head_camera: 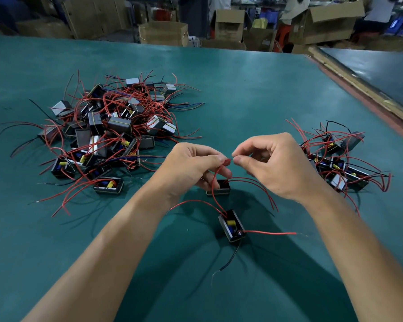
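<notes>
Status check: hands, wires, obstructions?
Left hand and right hand each pinch red wire ends, tips meeting. Near module on green mat, far module just under left hand. Left pile, right pile clear of hands.

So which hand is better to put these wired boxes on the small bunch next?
Probably the right hand: the small bunch lies just beside it, while the left hand sits nearer the big pile. Both pinch the red wire ends.

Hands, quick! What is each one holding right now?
Left hand: closed, pinching the red wire end.
Right hand: closed, pinching the same red wire end.
</notes>
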Action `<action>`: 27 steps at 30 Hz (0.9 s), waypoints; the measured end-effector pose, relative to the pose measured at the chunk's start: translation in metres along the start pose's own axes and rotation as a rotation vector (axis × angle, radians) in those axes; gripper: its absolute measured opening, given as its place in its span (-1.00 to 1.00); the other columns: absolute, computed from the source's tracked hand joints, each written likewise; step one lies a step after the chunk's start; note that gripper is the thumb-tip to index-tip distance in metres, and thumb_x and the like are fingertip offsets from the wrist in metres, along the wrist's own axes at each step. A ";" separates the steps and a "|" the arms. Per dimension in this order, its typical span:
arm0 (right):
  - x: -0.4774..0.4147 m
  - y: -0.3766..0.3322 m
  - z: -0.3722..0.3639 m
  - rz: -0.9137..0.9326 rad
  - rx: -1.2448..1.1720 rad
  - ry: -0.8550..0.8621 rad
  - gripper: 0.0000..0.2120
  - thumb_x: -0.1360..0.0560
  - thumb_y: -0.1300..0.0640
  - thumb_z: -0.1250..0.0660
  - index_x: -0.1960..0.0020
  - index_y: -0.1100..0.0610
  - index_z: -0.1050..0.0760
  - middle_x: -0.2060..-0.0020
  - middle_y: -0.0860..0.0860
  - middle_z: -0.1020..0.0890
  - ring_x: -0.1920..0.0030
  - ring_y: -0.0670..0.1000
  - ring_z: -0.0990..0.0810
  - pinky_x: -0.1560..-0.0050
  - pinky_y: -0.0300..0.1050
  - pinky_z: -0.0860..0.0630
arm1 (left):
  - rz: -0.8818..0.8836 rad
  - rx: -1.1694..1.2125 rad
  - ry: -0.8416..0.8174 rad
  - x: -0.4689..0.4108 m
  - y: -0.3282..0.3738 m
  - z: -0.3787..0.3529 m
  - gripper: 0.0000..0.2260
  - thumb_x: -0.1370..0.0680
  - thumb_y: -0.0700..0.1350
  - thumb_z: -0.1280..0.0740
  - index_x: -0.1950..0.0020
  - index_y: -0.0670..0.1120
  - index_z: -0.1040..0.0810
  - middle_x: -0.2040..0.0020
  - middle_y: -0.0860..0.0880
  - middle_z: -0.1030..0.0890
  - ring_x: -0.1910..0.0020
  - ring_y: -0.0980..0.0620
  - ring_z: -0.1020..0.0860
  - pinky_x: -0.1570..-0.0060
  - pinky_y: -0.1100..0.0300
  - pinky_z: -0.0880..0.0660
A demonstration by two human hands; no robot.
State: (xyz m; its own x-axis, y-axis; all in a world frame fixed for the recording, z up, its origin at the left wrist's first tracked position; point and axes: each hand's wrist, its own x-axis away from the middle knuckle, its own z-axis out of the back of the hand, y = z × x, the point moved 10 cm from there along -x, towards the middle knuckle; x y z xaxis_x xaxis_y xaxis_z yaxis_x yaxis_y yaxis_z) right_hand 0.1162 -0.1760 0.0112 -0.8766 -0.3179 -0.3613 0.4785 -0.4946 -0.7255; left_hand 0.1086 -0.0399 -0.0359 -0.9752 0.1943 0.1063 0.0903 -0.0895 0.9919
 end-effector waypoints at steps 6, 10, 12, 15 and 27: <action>-0.001 0.009 0.003 -0.061 -0.020 0.010 -0.82 -0.51 0.25 -0.43 0.23 0.04 -0.61 0.34 -0.01 -0.67 0.36 0.15 -0.58 0.26 0.04 -0.57 | -0.012 -0.037 0.138 0.000 0.002 0.020 -0.82 -0.58 -0.33 -0.26 0.10 -0.15 -0.62 0.26 -0.01 -0.70 0.44 0.10 -0.58 0.42 0.32 -0.52; -0.001 0.014 -0.001 -0.105 -0.020 -0.032 -0.78 -0.56 0.24 -0.37 0.21 0.00 -0.58 0.33 -0.10 -0.68 0.38 -0.05 -0.61 0.21 -0.05 -0.63 | -0.040 -0.076 0.182 0.000 0.003 0.029 -0.81 -0.54 -0.36 -0.30 0.12 -0.12 -0.62 0.26 0.02 -0.70 0.41 0.12 -0.58 0.37 0.31 -0.51; -0.001 0.017 -0.002 -0.122 -0.021 -0.049 -0.77 -0.57 0.25 -0.35 0.20 -0.01 -0.57 0.33 -0.13 -0.68 0.38 -0.09 -0.61 0.20 -0.08 -0.63 | -0.046 -0.092 0.188 -0.001 0.004 0.031 -0.78 -0.51 -0.41 -0.30 0.11 -0.11 -0.63 0.25 0.02 -0.70 0.39 0.12 -0.58 0.35 0.31 -0.51; -0.002 0.019 -0.003 -0.150 -0.073 -0.057 -0.75 -0.58 0.32 -0.31 0.18 0.04 -0.57 0.34 -0.13 -0.68 0.39 -0.12 -0.59 0.26 -0.16 -0.62 | -0.068 -0.156 0.115 -0.001 0.006 0.024 -0.68 -0.44 -0.51 -0.29 0.05 -0.11 -0.63 0.21 0.00 -0.69 0.30 0.07 -0.57 0.29 0.28 -0.49; -0.002 0.035 0.009 -0.237 -0.038 0.050 -0.73 -0.61 0.31 -0.18 0.15 0.02 -0.49 0.39 -0.13 -0.65 0.45 -0.13 -0.57 0.27 -0.03 -0.61 | -0.102 -0.682 0.164 -0.001 0.001 0.029 -0.57 -0.35 -0.41 -0.30 -0.02 0.05 -0.66 0.16 0.16 -0.68 0.09 0.09 -0.62 -0.07 0.16 -0.56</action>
State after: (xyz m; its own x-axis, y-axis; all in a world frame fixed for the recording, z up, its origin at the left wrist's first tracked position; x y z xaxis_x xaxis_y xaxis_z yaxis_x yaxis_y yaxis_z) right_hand 0.1350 -0.2002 -0.0080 -0.9661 -0.1559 -0.2058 0.2574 -0.5200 -0.8145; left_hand 0.1157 -0.0121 -0.0329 -0.9947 0.0900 -0.0499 -0.0980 -0.6812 0.7255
